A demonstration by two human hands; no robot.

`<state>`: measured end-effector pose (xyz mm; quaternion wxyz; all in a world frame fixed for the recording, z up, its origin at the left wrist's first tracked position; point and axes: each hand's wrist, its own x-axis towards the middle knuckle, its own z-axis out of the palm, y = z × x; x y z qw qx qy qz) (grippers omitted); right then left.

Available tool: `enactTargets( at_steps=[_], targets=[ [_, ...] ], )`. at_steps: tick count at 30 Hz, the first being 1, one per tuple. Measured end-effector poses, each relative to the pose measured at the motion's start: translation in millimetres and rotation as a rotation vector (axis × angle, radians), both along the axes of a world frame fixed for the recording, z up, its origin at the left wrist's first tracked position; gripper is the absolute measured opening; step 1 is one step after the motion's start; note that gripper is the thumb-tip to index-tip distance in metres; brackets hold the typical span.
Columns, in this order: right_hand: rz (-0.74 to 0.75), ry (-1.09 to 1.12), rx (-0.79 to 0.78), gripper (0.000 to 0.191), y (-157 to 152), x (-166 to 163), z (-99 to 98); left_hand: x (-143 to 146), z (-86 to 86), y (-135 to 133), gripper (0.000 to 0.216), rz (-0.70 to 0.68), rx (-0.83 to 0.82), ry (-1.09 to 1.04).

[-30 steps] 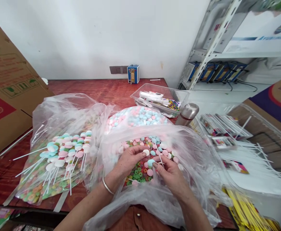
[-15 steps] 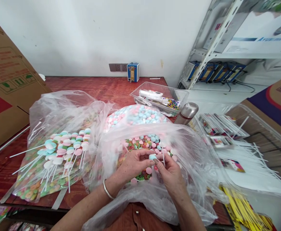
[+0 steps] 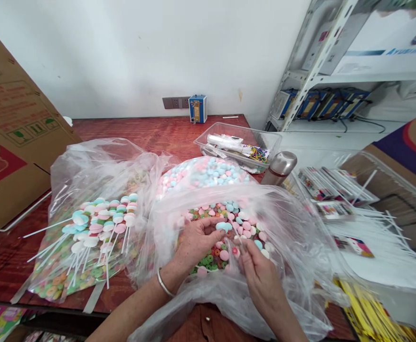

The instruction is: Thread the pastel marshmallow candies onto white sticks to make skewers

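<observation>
My left hand (image 3: 196,243), a bracelet on its wrist, pinches a light-blue candy (image 3: 223,227) between thumb and fingers. To its right, my right hand (image 3: 260,270) is closed, thumb against fingers, around a thin white stick (image 3: 239,241) seen only in part. Both hands are over an opened clear plastic bag (image 3: 293,228) of loose candies: pink candies (image 3: 246,226), white and blue ones, and green rings (image 3: 205,261). On the left, several finished-looking candy skewers (image 3: 103,216), striped pink, white, blue and green on white sticks, lie on another filled bag (image 3: 53,285).
Behind the bag lies a mound of pink and blue candies (image 3: 208,171) under plastic. A clear tray (image 3: 211,135), a steel flask (image 3: 279,167) and a blue box (image 3: 197,109) stand farther back. Right is a bin of white sticks (image 3: 382,240); left, a cardboard box (image 3: 12,128).
My hands have moved apart, the right one down and to the right with the stick. The stick, upright before, is now tilted. The blue candy stays in my left fingers.
</observation>
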<state>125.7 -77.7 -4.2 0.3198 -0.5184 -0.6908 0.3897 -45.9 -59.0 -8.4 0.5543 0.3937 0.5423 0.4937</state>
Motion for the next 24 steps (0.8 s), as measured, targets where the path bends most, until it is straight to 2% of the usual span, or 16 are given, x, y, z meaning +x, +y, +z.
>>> enactTargets(
  at_steps=[3, 8, 12, 17, 24],
  targets=[
    [0.11, -0.115, 0.006, 0.034, -13.1, 4.6, 2.8, -1.6, -5.4, 1.2, 0.037, 0.04, 0.0, 0.021],
    [0.164, -0.066, -0.086, 0.036, -23.0, 5.3, 12.7, -1.2, -8.1, 0.7, 0.037, 0.051, 0.03, 0.095],
    [0.172, 0.005, -0.195, 0.034, -22.4, 7.0, 16.4, -1.8, -9.6, 0.1, 0.038, 0.051, 0.067, 0.149],
    [0.15, 0.145, -0.349, 0.03, -20.9, 8.8, 7.6, -0.1, -5.1, -2.8, 0.037, 0.051, 0.113, 0.251],
    [0.097, 0.246, -0.456, 0.025, -22.3, 1.0, 8.2, 3.8, 0.3, -6.8, 0.032, 0.024, 0.231, 0.413]
  ],
)
